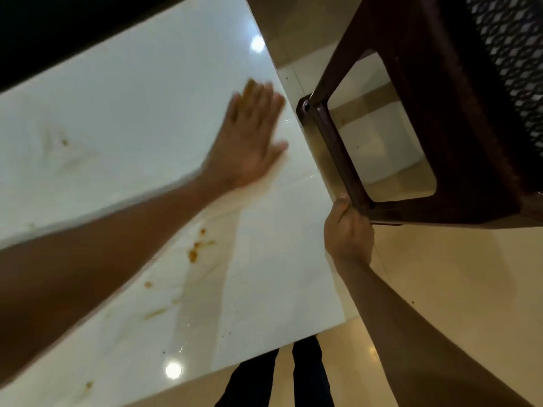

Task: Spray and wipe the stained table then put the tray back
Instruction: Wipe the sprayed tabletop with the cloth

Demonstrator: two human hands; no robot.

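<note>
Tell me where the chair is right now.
In the head view, the brown chair stands at the table's right edge, its armrest gripped by the right hand.

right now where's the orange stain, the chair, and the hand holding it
orange stain (193,254): head view, on the largest blotch on the table
chair (332,142): head view, on its dark brown armrest
right hand (348,230): head view, on the back of the hand
</note>
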